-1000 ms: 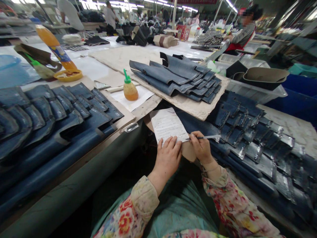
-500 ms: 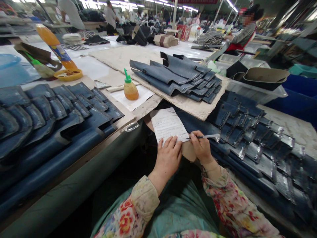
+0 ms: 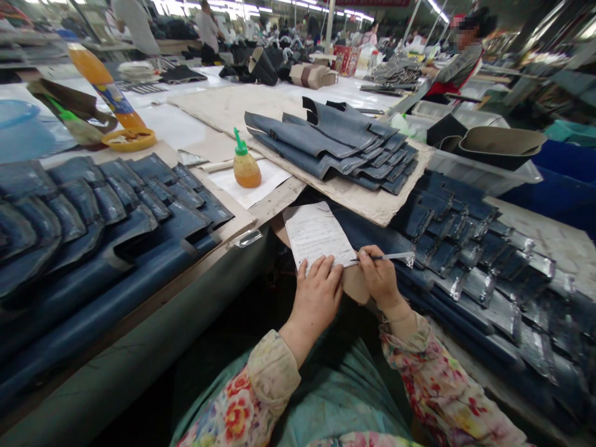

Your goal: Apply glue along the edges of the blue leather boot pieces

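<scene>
A sheet of paper [image 3: 316,230] covered in handwriting lies in front of me, above my lap. My left hand [image 3: 319,288] rests flat on its lower edge, fingers stretched out. In my right hand [image 3: 378,273] a slim pen [image 3: 393,256] is pinched, its tip touching the paper's lower right corner. Under the paper a piece of brown card [image 3: 354,284] sticks out between my hands. Past the paper's far edge stands a small glue bottle [image 3: 246,167] with a green nozzle and amber contents.
Overlapping dark blue leather-like pieces lie in rows at left [image 3: 107,198] and right [image 3: 484,267]. Another blue stack [image 3: 335,143] sits on a board ahead. An orange drink bottle [image 3: 105,87] leans near a yellow dish [image 3: 129,140]. A co-worker [image 3: 459,59] is at far right.
Almost nothing differs. The view has shifted very slightly; both hands, the pen and the paper keep their places.
</scene>
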`<move>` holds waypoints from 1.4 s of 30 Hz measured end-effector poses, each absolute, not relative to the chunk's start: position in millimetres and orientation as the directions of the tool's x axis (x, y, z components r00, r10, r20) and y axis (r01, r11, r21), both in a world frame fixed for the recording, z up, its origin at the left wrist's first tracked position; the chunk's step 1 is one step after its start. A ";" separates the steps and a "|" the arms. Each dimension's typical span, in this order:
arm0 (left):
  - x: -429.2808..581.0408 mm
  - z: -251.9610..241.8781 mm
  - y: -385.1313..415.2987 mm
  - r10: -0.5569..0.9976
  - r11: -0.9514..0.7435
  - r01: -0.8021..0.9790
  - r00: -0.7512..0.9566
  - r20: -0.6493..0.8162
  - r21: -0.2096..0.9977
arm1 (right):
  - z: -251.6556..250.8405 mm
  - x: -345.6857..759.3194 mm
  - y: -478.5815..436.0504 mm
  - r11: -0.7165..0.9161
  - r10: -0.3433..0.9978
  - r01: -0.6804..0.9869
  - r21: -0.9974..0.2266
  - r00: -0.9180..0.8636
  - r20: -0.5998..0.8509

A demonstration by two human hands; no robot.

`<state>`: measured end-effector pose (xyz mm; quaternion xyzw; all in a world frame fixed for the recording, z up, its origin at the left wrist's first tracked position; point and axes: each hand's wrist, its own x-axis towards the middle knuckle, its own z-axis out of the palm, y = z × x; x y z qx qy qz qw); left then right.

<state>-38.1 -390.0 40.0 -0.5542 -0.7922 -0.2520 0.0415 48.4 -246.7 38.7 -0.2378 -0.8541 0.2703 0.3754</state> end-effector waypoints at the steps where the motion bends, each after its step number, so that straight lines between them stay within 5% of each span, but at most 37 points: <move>1: -38.1 40.0 -390.0 0.856 0.261 0.900 -0.383 0.347 0.349 | 38.3 48.5 -246.5 0.742 0.607 0.202 -0.639 -0.607 0.512; 31: -38.3 40.1 -389.8 0.859 0.264 0.899 -0.383 0.338 0.349 | 35.8 50.7 -246.4 0.698 0.642 0.156 -0.699 -0.569 0.513; 42: -38.6 41.5 -390.2 0.862 0.260 0.900 -0.379 0.336 0.349 | 38.0 51.1 -245.5 0.700 0.539 0.044 -0.713 -0.688 0.487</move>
